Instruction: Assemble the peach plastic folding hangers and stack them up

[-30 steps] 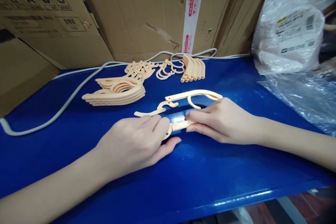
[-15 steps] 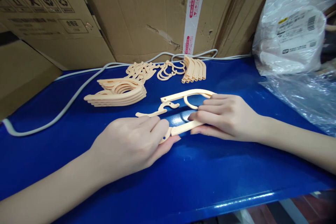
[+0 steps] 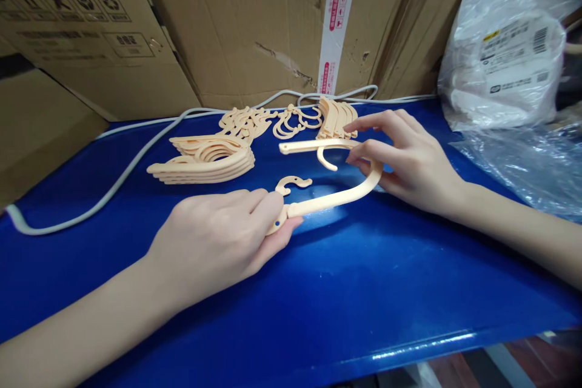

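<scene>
Currently hanger (image 3: 331, 199) sits at table (image 3: 364, 279) centre: a U-shaped peach piece on its side, open end toward 9 o'clock. The lower arm's long axis runs roughly 8 to 2 o'clock. Left hand (image 3: 213, 239) fingers clamped on the lower arm's tip; right hand (image 3: 411, 157) fingers closed on the bend and upper arm. Stack (image 3: 204, 160) of like pieces at 10 o'clock, near, apart. Cable (image 3: 113, 185) beyond.

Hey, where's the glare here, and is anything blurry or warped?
Head view: glare on the blue table beneath the peach hanger piece and along its front edge; left hand and right hand look sharp; the wide lens bows the table's edges.
</scene>
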### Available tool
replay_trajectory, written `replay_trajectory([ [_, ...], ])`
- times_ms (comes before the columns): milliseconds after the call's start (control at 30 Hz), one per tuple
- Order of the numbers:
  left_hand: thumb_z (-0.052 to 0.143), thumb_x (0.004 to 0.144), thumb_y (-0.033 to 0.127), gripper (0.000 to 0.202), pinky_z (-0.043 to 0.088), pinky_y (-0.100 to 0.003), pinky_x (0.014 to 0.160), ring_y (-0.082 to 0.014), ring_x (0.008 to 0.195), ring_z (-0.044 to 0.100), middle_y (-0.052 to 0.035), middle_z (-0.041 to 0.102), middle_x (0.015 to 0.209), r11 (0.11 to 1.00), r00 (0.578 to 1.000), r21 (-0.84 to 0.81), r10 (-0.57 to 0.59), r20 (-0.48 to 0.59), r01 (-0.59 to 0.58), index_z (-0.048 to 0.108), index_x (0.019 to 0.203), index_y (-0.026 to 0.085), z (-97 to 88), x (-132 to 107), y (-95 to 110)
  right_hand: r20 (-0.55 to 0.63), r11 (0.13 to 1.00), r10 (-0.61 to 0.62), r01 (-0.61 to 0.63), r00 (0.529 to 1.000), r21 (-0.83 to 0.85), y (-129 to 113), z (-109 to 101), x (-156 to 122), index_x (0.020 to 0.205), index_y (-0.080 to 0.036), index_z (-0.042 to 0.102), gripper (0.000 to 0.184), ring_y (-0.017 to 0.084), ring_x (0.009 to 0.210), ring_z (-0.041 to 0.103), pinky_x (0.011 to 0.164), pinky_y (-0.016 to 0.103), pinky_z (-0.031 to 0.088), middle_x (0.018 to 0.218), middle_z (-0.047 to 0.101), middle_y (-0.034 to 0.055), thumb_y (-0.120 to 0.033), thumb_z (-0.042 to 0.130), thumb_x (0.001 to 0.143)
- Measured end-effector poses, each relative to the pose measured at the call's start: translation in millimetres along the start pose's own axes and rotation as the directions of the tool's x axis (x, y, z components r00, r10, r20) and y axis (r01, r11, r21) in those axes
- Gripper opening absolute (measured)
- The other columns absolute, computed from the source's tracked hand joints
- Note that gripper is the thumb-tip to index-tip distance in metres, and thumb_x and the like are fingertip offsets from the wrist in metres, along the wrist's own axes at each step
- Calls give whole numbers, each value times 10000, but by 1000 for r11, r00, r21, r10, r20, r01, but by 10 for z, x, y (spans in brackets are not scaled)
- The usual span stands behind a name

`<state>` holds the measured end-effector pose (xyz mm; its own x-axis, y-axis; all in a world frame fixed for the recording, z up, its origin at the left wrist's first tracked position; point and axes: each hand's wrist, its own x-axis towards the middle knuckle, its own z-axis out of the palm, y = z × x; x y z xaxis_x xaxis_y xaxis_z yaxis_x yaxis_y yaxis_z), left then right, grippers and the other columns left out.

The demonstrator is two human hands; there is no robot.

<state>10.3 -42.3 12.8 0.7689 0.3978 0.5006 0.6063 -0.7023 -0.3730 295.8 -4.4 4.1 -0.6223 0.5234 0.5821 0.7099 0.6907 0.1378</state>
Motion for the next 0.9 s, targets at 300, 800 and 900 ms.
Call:
replay_trajectory([
  [300,454,1017,295,374,204,-311,417,-154,416,479,18,495,504,999,1000,42,-23,14,22,524,661,206,-6,-23,-9,118,989,47,-63,992,137,86,99,-19,1117,-196,664,217,274,1000,590,860,444,461,1166,669,136,-194,489,989],
  [800,414,885,137,182,360,-316,548,-167,617,427,7,506,653,891,976,-449,151,158,-65,504,740,201,62,-32,-28,214,983,-170,152,962,98,99,53,-8,1322,-165,629,377,269,995,556,832,428,469,1172,665,155,-157,420,1009],
  [900,410,886,111,208,450,-333,663,-194,729,483,-40,576,741,855,971,-507,199,130,-108,540,740,182,62,-15,-44,241,984,-172,157,955,82,109,43,-9,1360,-185,610,422,266,980,552,818,421,466,1182,663,150,-124,402,997],
])
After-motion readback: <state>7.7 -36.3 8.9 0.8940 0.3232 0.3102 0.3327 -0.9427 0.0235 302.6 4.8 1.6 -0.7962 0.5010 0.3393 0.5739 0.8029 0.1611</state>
